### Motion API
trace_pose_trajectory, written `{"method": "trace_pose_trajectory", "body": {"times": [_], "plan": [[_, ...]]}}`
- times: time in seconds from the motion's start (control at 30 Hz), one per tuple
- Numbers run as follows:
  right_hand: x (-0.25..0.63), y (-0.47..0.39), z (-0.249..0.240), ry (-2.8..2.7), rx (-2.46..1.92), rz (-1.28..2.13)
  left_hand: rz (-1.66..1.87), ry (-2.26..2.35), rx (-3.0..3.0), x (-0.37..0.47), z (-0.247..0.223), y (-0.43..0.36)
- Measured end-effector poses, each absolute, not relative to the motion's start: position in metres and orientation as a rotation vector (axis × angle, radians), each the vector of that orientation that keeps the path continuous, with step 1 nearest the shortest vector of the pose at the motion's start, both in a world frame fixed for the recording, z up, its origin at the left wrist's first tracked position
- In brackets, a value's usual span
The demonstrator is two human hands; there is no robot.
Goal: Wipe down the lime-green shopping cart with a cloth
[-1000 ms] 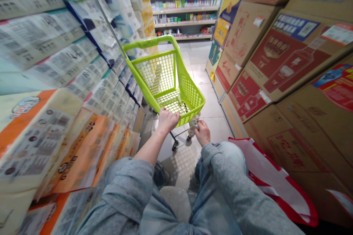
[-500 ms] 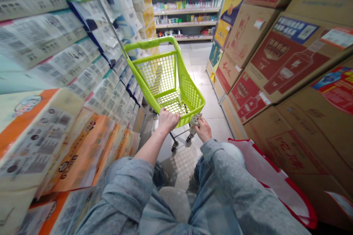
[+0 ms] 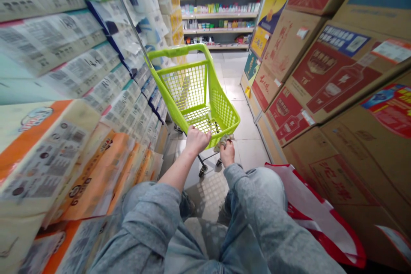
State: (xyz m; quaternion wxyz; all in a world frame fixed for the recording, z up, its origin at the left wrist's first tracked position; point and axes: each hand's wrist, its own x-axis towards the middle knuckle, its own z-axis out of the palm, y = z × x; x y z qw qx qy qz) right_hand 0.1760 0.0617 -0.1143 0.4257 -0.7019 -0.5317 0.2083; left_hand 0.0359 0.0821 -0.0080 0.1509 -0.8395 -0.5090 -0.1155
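Steadying the cart (image 3: 213, 72) with closed left hand (image 3: 197, 140), I pinch pale cloth (image 3: 222, 141) beside it in right hand (image 3: 227, 154), probably requiring careful grip.

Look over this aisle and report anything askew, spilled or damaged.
Mildly untidy: on the left, the orange packs lean unevenly, their wrapping creased, unlike the straighter white packs above. On the right, a red-and-white bag sags beside the cartons. No spill or clear damage shows, though the picture's edges are blurred.
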Motion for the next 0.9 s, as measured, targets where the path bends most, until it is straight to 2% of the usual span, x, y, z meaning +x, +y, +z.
{"method": "trace_pose_trajectory", "body": {"times": [0.23,0.5,0.57,0.73,0.9], "plan": [[0.163,0.037,-0.124,-1.426,-1.631,0.688,-0.330,-1.450,-2.415,0.035,-0.009,0.083],[0.168,0.036,-0.107,-1.439,-1.590,0.862,-0.300,-1.477,-2.425,0.036,-0.003,0.080],[0.167,0.030,-0.096,-1.506,-1.559,0.765,-0.294,-1.463,-2.435,0.036,-0.002,0.080],[0.175,0.027,-0.061,-1.515,-1.415,0.281,-0.299,-1.436,-2.457,0.035,-0.001,0.078],[0.181,0.041,-0.039,-1.784,-1.489,0.000,-0.342,-1.423,-2.433,0.034,-0.005,0.079]]}}
